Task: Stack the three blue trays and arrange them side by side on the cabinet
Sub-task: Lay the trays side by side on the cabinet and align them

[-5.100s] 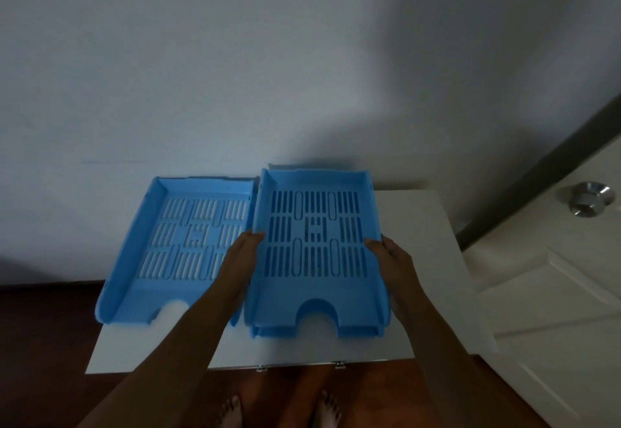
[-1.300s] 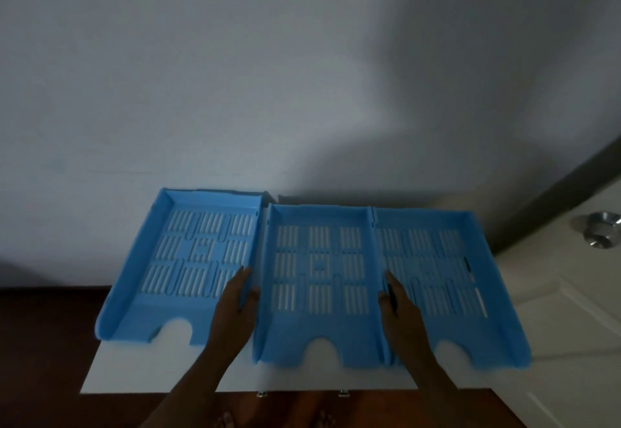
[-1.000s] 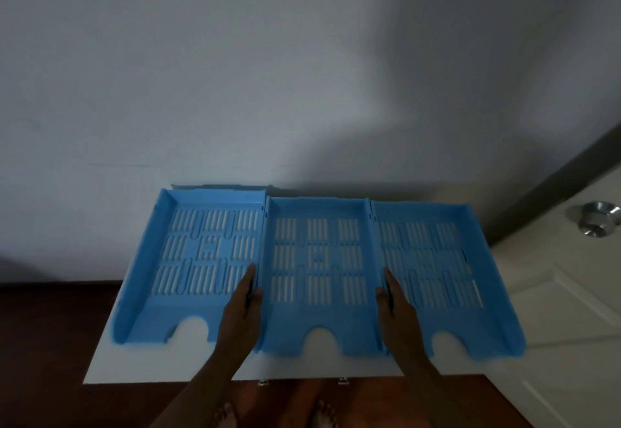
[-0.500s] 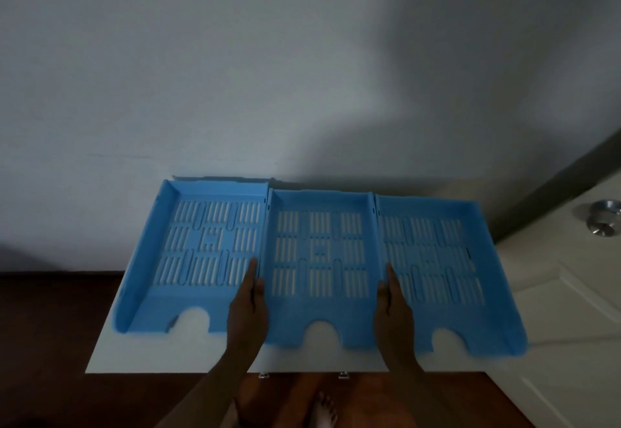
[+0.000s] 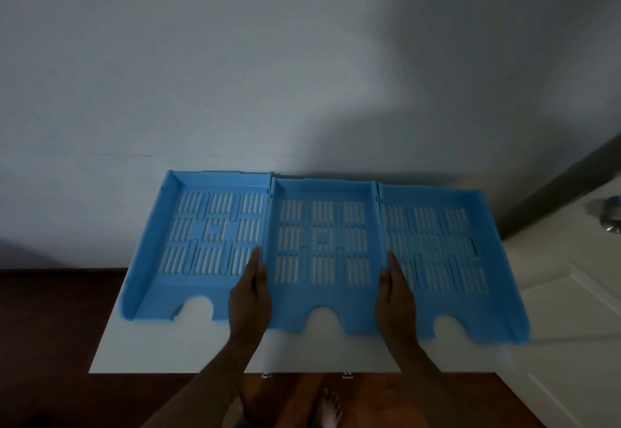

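Three slotted blue trays lie side by side on the white cabinet top (image 5: 168,350), their back ends near the wall. The left tray (image 5: 208,232) touches the middle tray (image 5: 322,236), which touches the right tray (image 5: 433,242). The right tray's outer edge reaches past the cabinet's right side. My left hand (image 5: 250,296) lies along the middle tray's left wall, thumb inside it and fingers in the left tray. My right hand (image 5: 395,296) grips the middle tray's right wall the same way.
A grey wall rises right behind the trays. A white door (image 5: 571,293) with a metal knob (image 5: 610,216) stands close on the right. Dark wooden floor and my bare foot (image 5: 327,411) show below the cabinet's front edge.
Five seconds ago the middle and right trays were stacked between my hands. Since then they were laid apart, the left tray was straightened against the middle one, and the row slid slightly toward the wall.
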